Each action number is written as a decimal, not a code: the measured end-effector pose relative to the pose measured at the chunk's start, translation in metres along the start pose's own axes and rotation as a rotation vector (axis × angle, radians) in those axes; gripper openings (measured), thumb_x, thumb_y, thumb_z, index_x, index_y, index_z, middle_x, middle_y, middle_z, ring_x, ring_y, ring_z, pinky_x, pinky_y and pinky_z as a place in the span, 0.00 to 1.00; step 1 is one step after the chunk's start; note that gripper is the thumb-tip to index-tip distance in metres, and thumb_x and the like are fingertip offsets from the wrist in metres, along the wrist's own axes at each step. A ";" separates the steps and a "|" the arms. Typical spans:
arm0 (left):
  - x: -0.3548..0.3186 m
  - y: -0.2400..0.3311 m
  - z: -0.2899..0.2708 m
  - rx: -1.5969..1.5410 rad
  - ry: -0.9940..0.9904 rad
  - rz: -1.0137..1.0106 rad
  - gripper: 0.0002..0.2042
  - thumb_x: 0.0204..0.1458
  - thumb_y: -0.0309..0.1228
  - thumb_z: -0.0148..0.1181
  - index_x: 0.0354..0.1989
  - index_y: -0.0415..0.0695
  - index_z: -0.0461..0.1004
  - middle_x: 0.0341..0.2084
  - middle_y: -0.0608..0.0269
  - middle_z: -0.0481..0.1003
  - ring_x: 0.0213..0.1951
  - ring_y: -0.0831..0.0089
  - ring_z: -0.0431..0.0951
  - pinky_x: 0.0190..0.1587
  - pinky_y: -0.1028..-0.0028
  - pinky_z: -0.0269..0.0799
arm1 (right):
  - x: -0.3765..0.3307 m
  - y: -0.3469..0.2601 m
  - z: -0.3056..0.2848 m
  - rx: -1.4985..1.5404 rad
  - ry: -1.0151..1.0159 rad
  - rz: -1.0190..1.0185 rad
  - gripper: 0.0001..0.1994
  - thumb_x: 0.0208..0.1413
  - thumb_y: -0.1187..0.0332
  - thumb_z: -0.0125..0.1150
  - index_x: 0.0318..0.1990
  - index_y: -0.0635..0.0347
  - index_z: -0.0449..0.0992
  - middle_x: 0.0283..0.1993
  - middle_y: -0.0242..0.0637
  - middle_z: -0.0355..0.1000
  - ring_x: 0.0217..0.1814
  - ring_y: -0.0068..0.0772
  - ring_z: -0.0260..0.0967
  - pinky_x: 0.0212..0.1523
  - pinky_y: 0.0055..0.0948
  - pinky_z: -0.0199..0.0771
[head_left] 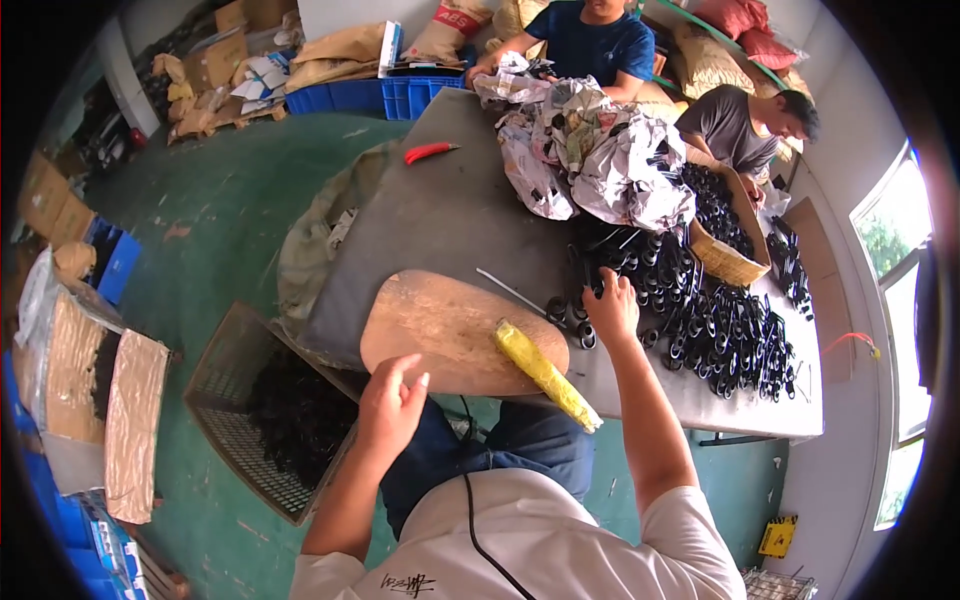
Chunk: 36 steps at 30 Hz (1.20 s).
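Observation:
My right hand [612,308] reaches over the table to the edge of a heap of black plastic parts [725,340] with ring-like ends. Its thumb and fingers are bent around one black plastic part [578,275]. Low at the table's near edge, my left hand [392,405] is half curled, thumb apart from the fingers, with nothing seen in it. Between my hands lies a worn wooden board [430,325], jutting over the edge. A yellow-wrapped bar [545,375] rests across its right side. A thin metal rod [510,292] touches the board's far side.
Crumpled newspaper bundles [600,150] and a cardboard box [735,250] of black parts stand farther back on the table [420,200]. A red-handled knife [428,152] lies at the far left. Two people work across the table. A plastic crate [235,400] stands left of my legs.

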<state>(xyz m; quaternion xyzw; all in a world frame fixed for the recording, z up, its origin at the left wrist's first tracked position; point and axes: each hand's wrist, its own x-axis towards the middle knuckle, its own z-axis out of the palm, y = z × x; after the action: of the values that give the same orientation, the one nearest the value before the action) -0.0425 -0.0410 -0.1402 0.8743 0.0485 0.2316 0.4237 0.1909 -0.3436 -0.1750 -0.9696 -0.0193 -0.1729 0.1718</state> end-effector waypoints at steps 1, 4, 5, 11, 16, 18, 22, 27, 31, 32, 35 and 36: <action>0.001 0.004 0.005 -0.013 -0.028 0.028 0.15 0.53 0.26 0.65 0.49 0.41 0.74 0.37 0.60 0.76 0.21 0.74 0.69 0.29 0.73 0.71 | -0.005 0.007 0.000 -0.006 0.010 -0.071 0.22 0.51 0.58 0.62 0.53 0.52 0.73 0.47 0.43 0.69 0.53 0.49 0.67 0.52 0.47 0.69; 0.000 0.009 0.018 -0.047 -0.087 0.072 0.15 0.53 0.26 0.65 0.49 0.41 0.74 0.35 0.58 0.75 0.21 0.72 0.69 0.29 0.71 0.71 | -0.025 0.021 0.001 0.033 0.073 -0.217 0.15 0.49 0.63 0.63 0.45 0.54 0.78 0.44 0.42 0.68 0.49 0.48 0.66 0.50 0.43 0.70; 0.000 0.013 0.021 -0.066 -0.107 0.080 0.15 0.53 0.26 0.65 0.49 0.40 0.74 0.35 0.58 0.75 0.21 0.71 0.69 0.29 0.71 0.71 | -0.031 0.020 -0.007 0.053 0.079 -0.236 0.14 0.47 0.65 0.64 0.43 0.55 0.78 0.44 0.42 0.68 0.50 0.47 0.66 0.50 0.42 0.69; 0.003 0.023 0.025 -0.062 -0.168 0.101 0.15 0.53 0.26 0.65 0.49 0.40 0.73 0.35 0.58 0.75 0.22 0.71 0.70 0.30 0.71 0.72 | -0.015 0.022 -0.016 0.047 0.015 -0.345 0.16 0.40 0.72 0.65 0.41 0.57 0.75 0.48 0.42 0.65 0.51 0.46 0.65 0.50 0.40 0.69; 0.004 0.028 0.023 -0.060 -0.159 0.100 0.15 0.53 0.25 0.64 0.49 0.40 0.73 0.35 0.58 0.75 0.22 0.72 0.70 0.30 0.71 0.72 | 0.004 0.016 -0.027 0.495 -0.053 -0.062 0.08 0.40 0.77 0.59 0.32 0.63 0.71 0.34 0.45 0.67 0.40 0.49 0.68 0.42 0.39 0.70; 0.003 0.028 0.026 -0.073 -0.165 0.090 0.15 0.54 0.26 0.64 0.49 0.40 0.73 0.35 0.58 0.75 0.22 0.73 0.71 0.31 0.72 0.72 | 0.003 0.003 -0.032 0.504 -0.006 -0.155 0.08 0.41 0.78 0.58 0.31 0.63 0.69 0.33 0.44 0.66 0.39 0.48 0.68 0.40 0.39 0.70; 0.005 0.030 0.039 -0.102 -0.193 0.066 0.15 0.54 0.25 0.63 0.50 0.40 0.73 0.35 0.58 0.74 0.23 0.73 0.71 0.31 0.72 0.72 | -0.021 -0.029 -0.032 0.584 -0.029 -0.277 0.07 0.42 0.80 0.56 0.31 0.62 0.67 0.33 0.45 0.66 0.37 0.51 0.67 0.38 0.39 0.69; 0.024 0.041 0.061 -0.204 -0.205 0.118 0.15 0.55 0.25 0.63 0.51 0.40 0.73 0.38 0.59 0.75 0.25 0.74 0.73 0.33 0.74 0.73 | -0.034 0.003 -0.021 0.826 -0.076 -0.004 0.08 0.47 0.80 0.55 0.36 0.61 0.70 0.33 0.37 0.69 0.35 0.35 0.68 0.40 0.30 0.70; 0.035 0.043 0.073 -0.238 -0.219 0.142 0.15 0.56 0.26 0.62 0.52 0.40 0.71 0.40 0.58 0.75 0.26 0.74 0.74 0.34 0.73 0.74 | -0.031 0.019 -0.027 0.722 0.133 -0.152 0.06 0.50 0.78 0.55 0.36 0.62 0.72 0.34 0.38 0.70 0.36 0.36 0.69 0.40 0.29 0.70; 0.036 0.046 0.076 -0.249 -0.222 0.167 0.15 0.56 0.27 0.62 0.52 0.40 0.71 0.39 0.56 0.74 0.26 0.71 0.73 0.34 0.71 0.73 | -0.030 0.024 -0.030 0.509 0.121 -0.248 0.05 0.50 0.76 0.56 0.36 0.62 0.72 0.35 0.39 0.71 0.37 0.39 0.70 0.42 0.32 0.71; 0.034 0.051 0.083 -0.278 -0.283 0.111 0.15 0.56 0.27 0.62 0.52 0.40 0.70 0.39 0.56 0.74 0.26 0.70 0.73 0.36 0.70 0.74 | -0.026 0.015 -0.042 0.387 -0.035 -0.232 0.06 0.51 0.71 0.58 0.36 0.61 0.74 0.36 0.41 0.72 0.39 0.44 0.71 0.43 0.36 0.72; 0.033 0.051 0.086 -0.278 -0.284 0.111 0.15 0.56 0.27 0.62 0.52 0.40 0.70 0.39 0.56 0.74 0.26 0.70 0.73 0.36 0.70 0.74 | -0.022 0.006 -0.046 0.479 -0.179 -0.125 0.07 0.52 0.68 0.58 0.36 0.61 0.75 0.37 0.42 0.72 0.41 0.47 0.72 0.44 0.38 0.73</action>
<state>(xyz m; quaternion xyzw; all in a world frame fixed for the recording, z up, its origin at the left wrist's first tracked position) 0.0197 -0.1259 -0.1348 0.8328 -0.0924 0.1337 0.5292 0.1557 -0.3647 -0.1437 -0.9097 -0.1348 -0.0874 0.3830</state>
